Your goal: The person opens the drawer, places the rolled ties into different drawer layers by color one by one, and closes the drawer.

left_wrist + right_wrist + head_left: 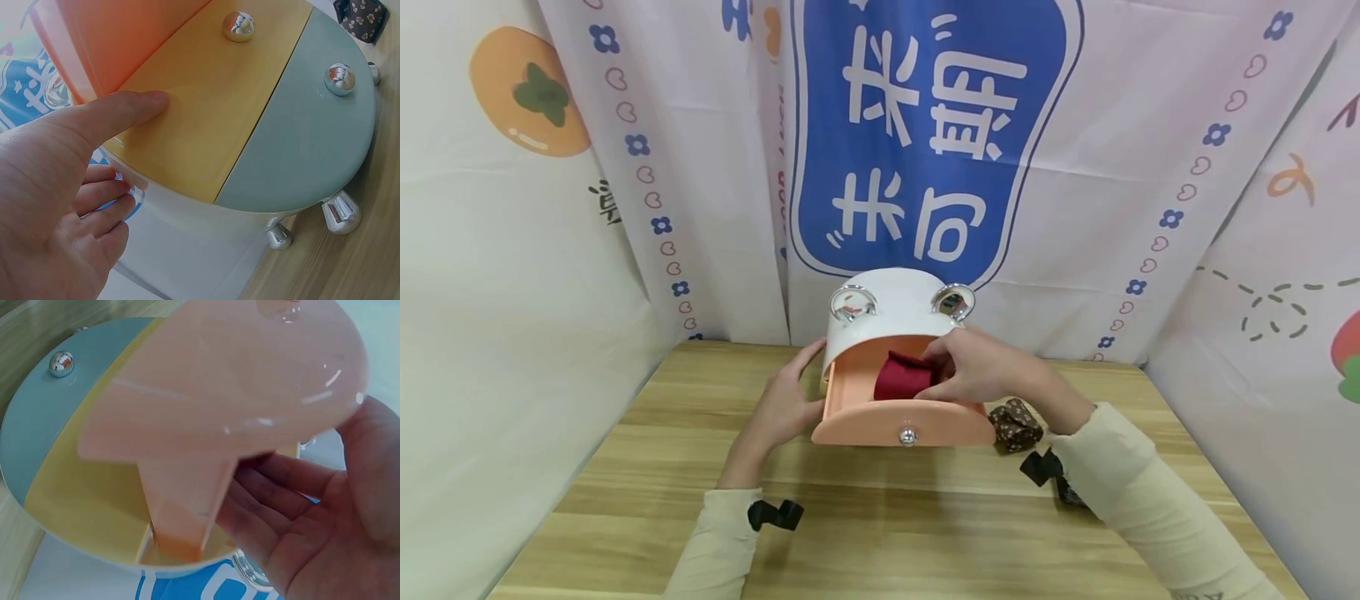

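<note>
A small white drawer cabinet with a rounded top stands on the table. Its peach top drawer is pulled out; the yellow drawer and green drawer below are closed. Inside the peach drawer, my right hand grips a rolled dark red cloth. In the right wrist view the drawer front hides most of the roll. My left hand holds the cabinet's left side, its thumb against the yellow front and its other fingers beside the white wall.
A brown flower-patterned cloth roll lies right of the cabinet. Another dark object is partly hidden under my right sleeve. Printed curtains hang behind the wooden table and on both sides.
</note>
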`<state>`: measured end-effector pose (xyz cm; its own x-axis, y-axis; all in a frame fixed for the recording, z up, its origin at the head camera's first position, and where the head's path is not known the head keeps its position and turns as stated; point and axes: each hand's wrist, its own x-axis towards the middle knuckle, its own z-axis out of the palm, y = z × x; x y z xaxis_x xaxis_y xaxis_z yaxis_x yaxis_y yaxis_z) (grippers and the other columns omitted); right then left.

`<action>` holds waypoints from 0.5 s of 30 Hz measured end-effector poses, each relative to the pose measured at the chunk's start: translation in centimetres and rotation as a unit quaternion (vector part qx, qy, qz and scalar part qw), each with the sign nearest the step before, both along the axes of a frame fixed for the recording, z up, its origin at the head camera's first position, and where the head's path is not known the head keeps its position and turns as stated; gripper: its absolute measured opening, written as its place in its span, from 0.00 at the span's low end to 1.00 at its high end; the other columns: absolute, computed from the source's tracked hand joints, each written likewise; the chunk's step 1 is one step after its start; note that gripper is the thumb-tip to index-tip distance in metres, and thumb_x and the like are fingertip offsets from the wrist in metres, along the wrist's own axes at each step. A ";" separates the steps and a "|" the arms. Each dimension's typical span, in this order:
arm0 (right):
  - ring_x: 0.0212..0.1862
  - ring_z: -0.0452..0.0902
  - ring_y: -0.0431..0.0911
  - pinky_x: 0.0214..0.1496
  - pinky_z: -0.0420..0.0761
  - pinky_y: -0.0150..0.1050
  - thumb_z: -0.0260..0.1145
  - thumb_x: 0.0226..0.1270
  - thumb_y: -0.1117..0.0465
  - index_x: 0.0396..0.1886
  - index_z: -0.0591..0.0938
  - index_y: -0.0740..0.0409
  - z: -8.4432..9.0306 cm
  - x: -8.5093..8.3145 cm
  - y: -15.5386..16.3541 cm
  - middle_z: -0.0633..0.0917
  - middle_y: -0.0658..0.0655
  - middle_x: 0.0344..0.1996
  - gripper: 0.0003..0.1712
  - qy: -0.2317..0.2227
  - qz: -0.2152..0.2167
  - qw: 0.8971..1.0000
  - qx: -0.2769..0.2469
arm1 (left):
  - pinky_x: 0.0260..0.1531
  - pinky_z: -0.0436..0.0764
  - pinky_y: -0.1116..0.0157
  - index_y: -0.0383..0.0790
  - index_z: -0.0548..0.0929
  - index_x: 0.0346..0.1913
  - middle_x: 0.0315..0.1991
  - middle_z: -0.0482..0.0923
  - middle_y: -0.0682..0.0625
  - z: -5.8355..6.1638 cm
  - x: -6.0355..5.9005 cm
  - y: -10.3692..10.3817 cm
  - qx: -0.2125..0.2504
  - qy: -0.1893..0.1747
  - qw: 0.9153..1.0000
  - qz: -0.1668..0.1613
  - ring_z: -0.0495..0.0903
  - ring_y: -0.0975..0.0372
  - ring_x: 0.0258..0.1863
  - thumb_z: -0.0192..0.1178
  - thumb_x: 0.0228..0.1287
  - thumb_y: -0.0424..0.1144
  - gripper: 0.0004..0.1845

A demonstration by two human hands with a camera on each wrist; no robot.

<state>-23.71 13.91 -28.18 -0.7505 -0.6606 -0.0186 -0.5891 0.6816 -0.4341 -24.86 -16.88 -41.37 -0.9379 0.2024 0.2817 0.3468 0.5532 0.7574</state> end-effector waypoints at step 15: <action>0.51 0.91 0.49 0.56 0.92 0.43 0.76 0.69 0.55 0.58 0.86 0.65 2.4 2.2 2.7 0.92 0.58 0.50 0.24 -0.025 -0.040 0.995 -0.084 | 0.77 0.66 0.34 0.48 0.60 0.84 0.81 0.64 0.40 0.0 -0.1 0.0 -0.005 -0.001 1.000 -0.001 0.63 0.39 0.80 0.77 0.59 0.38 0.52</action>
<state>-21.53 16.61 -25.81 -0.8018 -0.5956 0.0478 -0.5105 0.6413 -0.5728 -24.94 -16.91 -41.37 -0.9378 0.2077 0.2782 0.3472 0.5601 0.7522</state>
